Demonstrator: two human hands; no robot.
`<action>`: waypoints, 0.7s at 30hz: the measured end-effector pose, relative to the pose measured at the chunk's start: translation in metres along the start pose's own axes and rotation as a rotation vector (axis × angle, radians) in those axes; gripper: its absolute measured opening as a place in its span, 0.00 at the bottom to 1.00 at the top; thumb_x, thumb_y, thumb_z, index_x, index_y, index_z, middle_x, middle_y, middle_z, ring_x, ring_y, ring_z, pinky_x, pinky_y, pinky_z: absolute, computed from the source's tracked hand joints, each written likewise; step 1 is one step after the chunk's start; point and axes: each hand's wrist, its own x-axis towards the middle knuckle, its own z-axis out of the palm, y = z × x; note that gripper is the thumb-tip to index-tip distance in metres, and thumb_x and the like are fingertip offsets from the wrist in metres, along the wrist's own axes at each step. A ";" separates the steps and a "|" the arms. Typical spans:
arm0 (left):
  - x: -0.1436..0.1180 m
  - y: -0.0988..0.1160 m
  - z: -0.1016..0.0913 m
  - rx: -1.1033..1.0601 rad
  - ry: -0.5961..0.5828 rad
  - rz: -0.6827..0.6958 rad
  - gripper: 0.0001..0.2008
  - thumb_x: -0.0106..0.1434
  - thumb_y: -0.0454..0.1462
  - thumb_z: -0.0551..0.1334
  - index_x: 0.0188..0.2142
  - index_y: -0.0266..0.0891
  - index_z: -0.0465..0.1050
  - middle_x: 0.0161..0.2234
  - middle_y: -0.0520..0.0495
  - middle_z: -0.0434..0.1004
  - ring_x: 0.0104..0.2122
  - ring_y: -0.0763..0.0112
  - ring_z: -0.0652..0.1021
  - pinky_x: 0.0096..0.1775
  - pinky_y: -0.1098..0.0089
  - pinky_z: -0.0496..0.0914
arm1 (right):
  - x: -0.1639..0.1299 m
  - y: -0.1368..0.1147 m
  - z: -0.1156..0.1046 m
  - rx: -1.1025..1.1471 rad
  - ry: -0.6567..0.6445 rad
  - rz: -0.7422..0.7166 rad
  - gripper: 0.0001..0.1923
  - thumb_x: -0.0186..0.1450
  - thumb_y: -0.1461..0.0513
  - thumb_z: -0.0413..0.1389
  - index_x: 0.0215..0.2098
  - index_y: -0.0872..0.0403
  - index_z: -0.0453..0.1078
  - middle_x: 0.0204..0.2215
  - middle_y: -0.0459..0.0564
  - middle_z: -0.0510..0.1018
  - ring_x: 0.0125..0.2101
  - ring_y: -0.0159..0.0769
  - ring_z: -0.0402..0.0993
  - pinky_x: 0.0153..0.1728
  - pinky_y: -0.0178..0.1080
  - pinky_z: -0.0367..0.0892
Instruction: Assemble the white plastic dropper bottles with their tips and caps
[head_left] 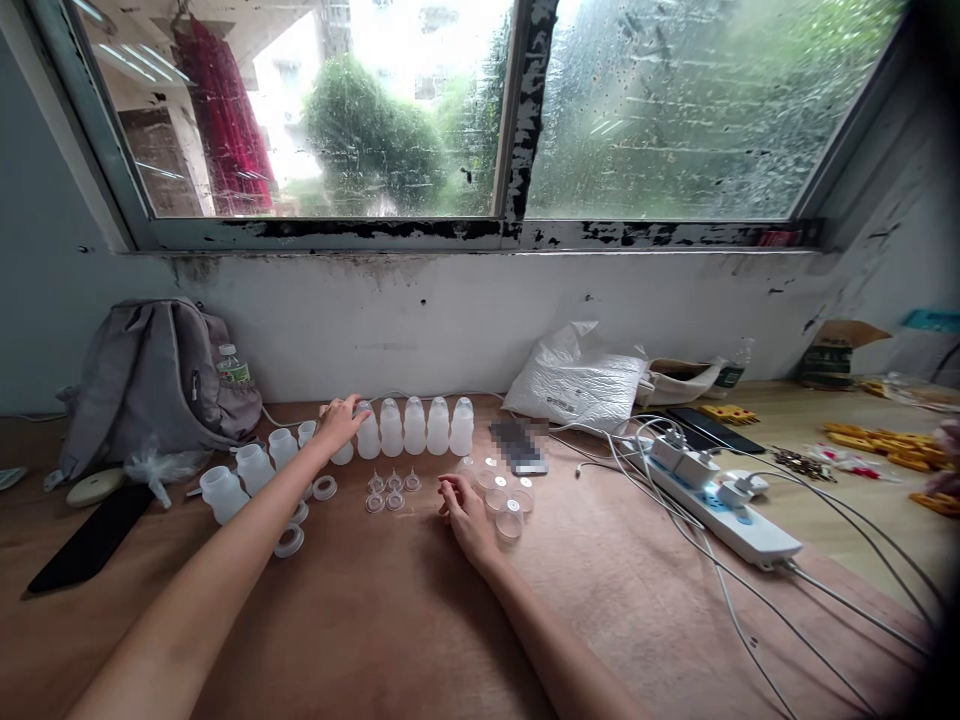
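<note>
My left hand [339, 420] reaches far forward and rests its fingers on the leftmost capped white bottle [367, 432] in a row of several capped bottles [415, 426] by the wall. My right hand [466, 512] lies on the brown table [390, 620], fingers loosely curled, holding nothing. It sits between small clear nipples [393, 490] on its left and clear round caps [508, 517] on its right. Uncapped bottles [253, 466] and white rings [289, 540] lie left of my left arm.
A grey backpack [154, 380] with a water bottle stands at the back left, a black phone [94, 538] in front of it. A white bag [577, 385], a phone [519, 447], a power strip [724, 505] with cables and yellow parts [889, 445] lie to the right.
</note>
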 end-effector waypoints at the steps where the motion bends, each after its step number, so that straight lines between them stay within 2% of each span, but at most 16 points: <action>1: 0.000 0.000 0.000 0.001 0.012 0.005 0.21 0.58 0.45 0.53 0.49 0.38 0.62 0.43 0.41 0.72 0.46 0.56 0.68 0.46 0.59 0.60 | 0.000 0.000 0.000 -0.006 -0.003 -0.001 0.15 0.62 0.52 0.44 0.37 0.53 0.65 0.26 0.47 0.71 0.21 0.32 0.68 0.20 0.34 0.64; 4: -0.006 -0.001 -0.001 -0.014 0.103 0.043 0.24 0.58 0.44 0.54 0.52 0.37 0.57 0.51 0.39 0.64 0.51 0.55 0.64 0.47 0.59 0.60 | -0.001 0.000 0.000 -0.030 -0.014 -0.005 0.15 0.62 0.53 0.44 0.38 0.53 0.65 0.26 0.47 0.71 0.21 0.32 0.68 0.21 0.34 0.64; 7: -0.028 0.000 -0.003 -0.086 0.191 0.155 0.20 0.59 0.41 0.53 0.50 0.38 0.59 0.49 0.41 0.65 0.48 0.59 0.67 0.46 0.62 0.63 | -0.001 -0.001 0.000 -0.069 -0.016 -0.021 0.14 0.63 0.54 0.43 0.37 0.53 0.64 0.27 0.47 0.71 0.21 0.32 0.68 0.22 0.35 0.65; 10: -0.071 0.002 -0.004 -0.167 0.122 0.266 0.16 0.60 0.40 0.51 0.47 0.40 0.61 0.42 0.45 0.71 0.40 0.65 0.72 0.41 0.66 0.67 | -0.001 -0.002 -0.001 -0.132 -0.029 -0.038 0.13 0.63 0.55 0.43 0.36 0.53 0.65 0.28 0.48 0.73 0.22 0.32 0.69 0.24 0.35 0.65; 13: -0.122 -0.001 0.002 -0.133 0.050 0.328 0.13 0.61 0.39 0.50 0.45 0.41 0.64 0.40 0.46 0.72 0.40 0.66 0.72 0.42 0.65 0.66 | -0.001 -0.003 0.000 -0.214 -0.041 -0.065 0.12 0.62 0.56 0.44 0.35 0.53 0.65 0.28 0.49 0.73 0.23 0.33 0.69 0.25 0.35 0.65; 15: -0.147 -0.007 0.009 -0.069 0.035 0.325 0.14 0.61 0.39 0.51 0.45 0.41 0.65 0.41 0.46 0.72 0.41 0.64 0.71 0.43 0.64 0.65 | -0.002 -0.003 0.002 -0.276 -0.055 -0.100 0.11 0.62 0.57 0.44 0.34 0.54 0.65 0.28 0.49 0.73 0.24 0.33 0.69 0.26 0.35 0.65; 17: -0.161 -0.015 0.017 0.011 0.059 0.284 0.15 0.60 0.39 0.51 0.46 0.40 0.65 0.44 0.44 0.71 0.44 0.62 0.69 0.45 0.61 0.63 | -0.004 -0.001 0.005 -0.340 -0.089 -0.155 0.10 0.62 0.58 0.45 0.34 0.54 0.65 0.29 0.49 0.73 0.26 0.33 0.69 0.28 0.34 0.65; 21: -0.158 -0.024 0.034 0.178 0.160 0.092 0.19 0.58 0.39 0.53 0.48 0.34 0.64 0.50 0.37 0.66 0.50 0.56 0.65 0.49 0.56 0.58 | -0.007 0.006 0.013 -0.488 -0.162 -0.255 0.08 0.63 0.61 0.45 0.35 0.53 0.64 0.31 0.49 0.72 0.28 0.31 0.69 0.29 0.33 0.64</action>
